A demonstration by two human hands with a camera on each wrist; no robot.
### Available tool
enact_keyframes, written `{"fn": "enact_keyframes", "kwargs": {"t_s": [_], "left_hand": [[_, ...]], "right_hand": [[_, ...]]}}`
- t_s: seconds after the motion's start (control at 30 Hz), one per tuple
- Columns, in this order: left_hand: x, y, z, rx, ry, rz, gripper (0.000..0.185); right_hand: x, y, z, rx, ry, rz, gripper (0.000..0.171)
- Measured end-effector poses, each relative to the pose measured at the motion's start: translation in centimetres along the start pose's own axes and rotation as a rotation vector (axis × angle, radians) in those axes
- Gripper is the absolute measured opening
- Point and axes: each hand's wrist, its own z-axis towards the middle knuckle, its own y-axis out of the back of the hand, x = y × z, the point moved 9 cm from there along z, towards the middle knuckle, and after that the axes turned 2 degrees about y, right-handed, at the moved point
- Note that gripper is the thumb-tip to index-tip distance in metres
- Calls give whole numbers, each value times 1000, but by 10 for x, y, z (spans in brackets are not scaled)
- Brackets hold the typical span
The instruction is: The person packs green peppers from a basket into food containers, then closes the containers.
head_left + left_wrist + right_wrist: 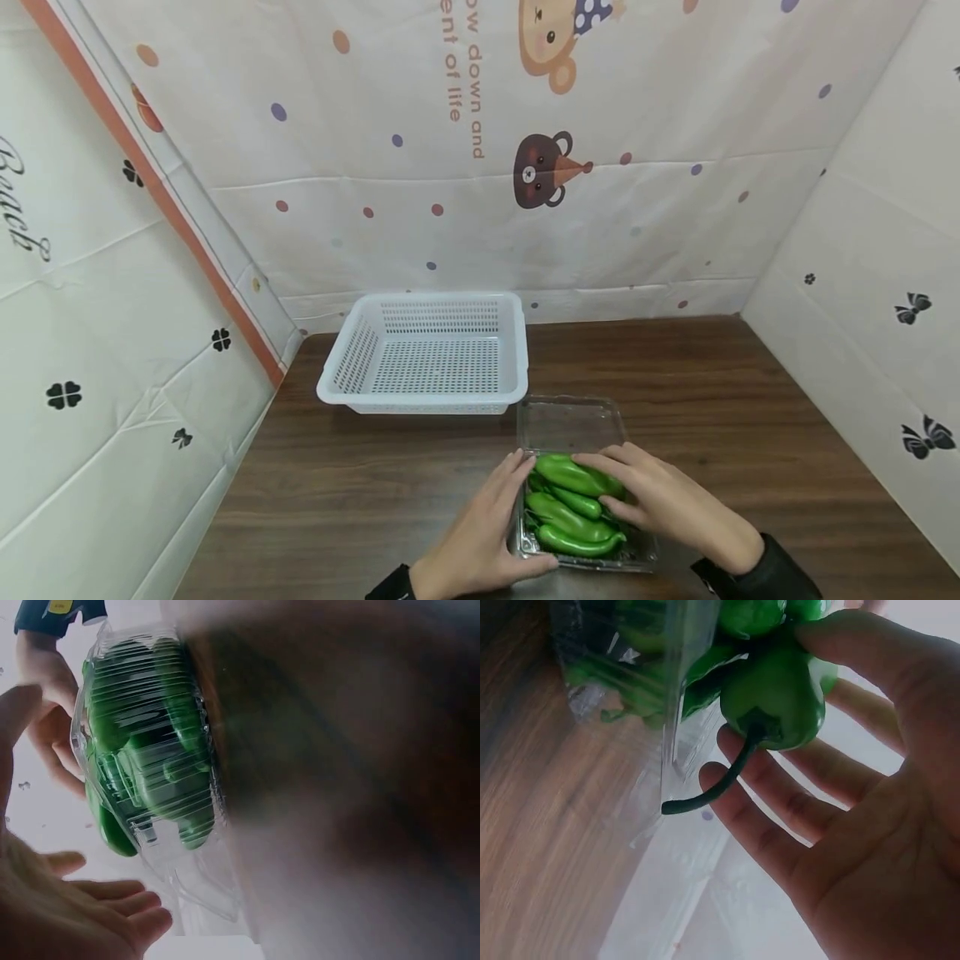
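A clear plastic clamshell box (645,554) with its lid (570,421) folded back holds several green peppers (570,521). My left hand (498,508) lies flat against the box's left side, fingers straight, thumb at the near corner. In the left wrist view the left hand (90,915) shows an open palm beside the ribbed box (161,825). My right hand (607,475) reaches over the top pepper (573,473). In the right wrist view its thumb and fingers (780,802) pinch that green pepper (776,690) near its curved stem (720,784).
An empty white perforated basket (427,400) stands behind and left of the box on the dark wooden table (360,492). Printed fabric walls close in the left, back and right sides.
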Motion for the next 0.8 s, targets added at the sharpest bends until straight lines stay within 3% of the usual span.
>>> {"fn": "enact_keyframes", "kwargs": {"t_s": [0.17,0.57,0.67,0.8], "left_hand": [[-1,-4,-1,21,-28,52,113],[1,-1,3,16,-11,9,97],[5,5,8,-19,-7,-28,81],[23,14,23,-94,59,-112,61]], "right_hand": [[-6,-3,-5,31,-47,6,65],[-10,-8,-10,16,-116,-15,47],[-15,-3,-10,-73,-113,0,46],[-38,11,-14,-283,-157,62,42]]}}
